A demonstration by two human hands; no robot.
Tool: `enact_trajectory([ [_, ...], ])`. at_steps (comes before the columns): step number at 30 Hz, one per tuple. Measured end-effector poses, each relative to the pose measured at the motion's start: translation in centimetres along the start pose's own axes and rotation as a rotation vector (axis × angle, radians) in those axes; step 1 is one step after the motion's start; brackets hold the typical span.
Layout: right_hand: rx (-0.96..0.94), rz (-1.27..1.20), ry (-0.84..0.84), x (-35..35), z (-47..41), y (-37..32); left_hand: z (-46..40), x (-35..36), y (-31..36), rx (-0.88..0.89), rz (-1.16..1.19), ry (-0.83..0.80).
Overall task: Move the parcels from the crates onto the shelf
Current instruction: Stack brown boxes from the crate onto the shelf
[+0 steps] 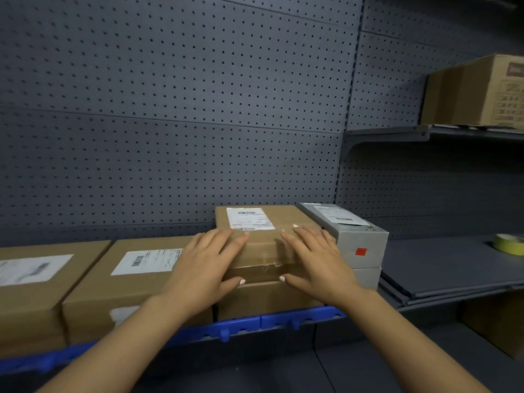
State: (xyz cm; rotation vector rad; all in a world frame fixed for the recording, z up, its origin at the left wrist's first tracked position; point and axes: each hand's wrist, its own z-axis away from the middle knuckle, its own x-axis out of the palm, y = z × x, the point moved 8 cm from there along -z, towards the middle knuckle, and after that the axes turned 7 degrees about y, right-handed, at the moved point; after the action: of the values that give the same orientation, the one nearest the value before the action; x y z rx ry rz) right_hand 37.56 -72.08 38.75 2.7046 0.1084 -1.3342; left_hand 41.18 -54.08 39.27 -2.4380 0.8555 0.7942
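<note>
A brown cardboard parcel (pixel 263 245) with a white label lies on top of another brown parcel (pixel 266 300) on the shelf with a blue front strip (pixel 283 321). My left hand (pixel 208 265) rests on the top parcel's near left corner, fingers straight on the lid and thumb against the front face. My right hand (pixel 314 262) lies the same way on its near right corner. Two more labelled brown parcels (pixel 119 282) (pixel 31 290) sit in a row to the left. No crate is in view.
A grey box (pixel 351 236) with a red sticker stands stacked on another grey box right of the parcels. A yellow tape roll (pixel 509 243) lies on the dark shelf to the right. A large carton (pixel 476 95) sits on the upper right shelf. Pegboard backs everything.
</note>
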Motion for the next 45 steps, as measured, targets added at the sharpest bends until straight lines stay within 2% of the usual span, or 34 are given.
enact_trajectory([
  [6,-0.18,-0.136,0.041,0.7,-0.2,-9.2,7.7,-4.8,-4.5,-0.046,-0.077,-0.035],
  [12,-0.384,-0.349,-0.046,4.3,0.9,-23.6,21.4,-9.5,-12.0,-0.275,-0.197,-0.194],
  [20,-0.684,-0.579,-0.269,10.7,7.4,-46.4,45.3,-14.9,-18.2,-0.668,-0.316,-0.448],
  [25,-0.841,-0.63,-0.465,15.1,13.8,-58.2,59.3,-17.3,-17.8,-0.938,-0.282,-0.556],
  [28,-0.909,-0.593,-0.592,17.8,17.8,-63.5,66.1,-17.6,-16.7,-1.116,-0.278,-0.675],
  [32,-0.954,-0.544,-0.725,21.8,22.2,-68.0,72.3,-17.3,-15.7,-1.29,-0.259,-0.799],
  [36,-0.999,-0.441,-0.802,25.6,24.8,-70.0,76.4,-15.8,-14.7,-1.375,-0.237,-0.89],
  [45,-0.976,-0.303,-0.9,33.9,26.4,-72.8,81.0,-10.6,-14.5,-1.501,-0.16,-0.947],
])
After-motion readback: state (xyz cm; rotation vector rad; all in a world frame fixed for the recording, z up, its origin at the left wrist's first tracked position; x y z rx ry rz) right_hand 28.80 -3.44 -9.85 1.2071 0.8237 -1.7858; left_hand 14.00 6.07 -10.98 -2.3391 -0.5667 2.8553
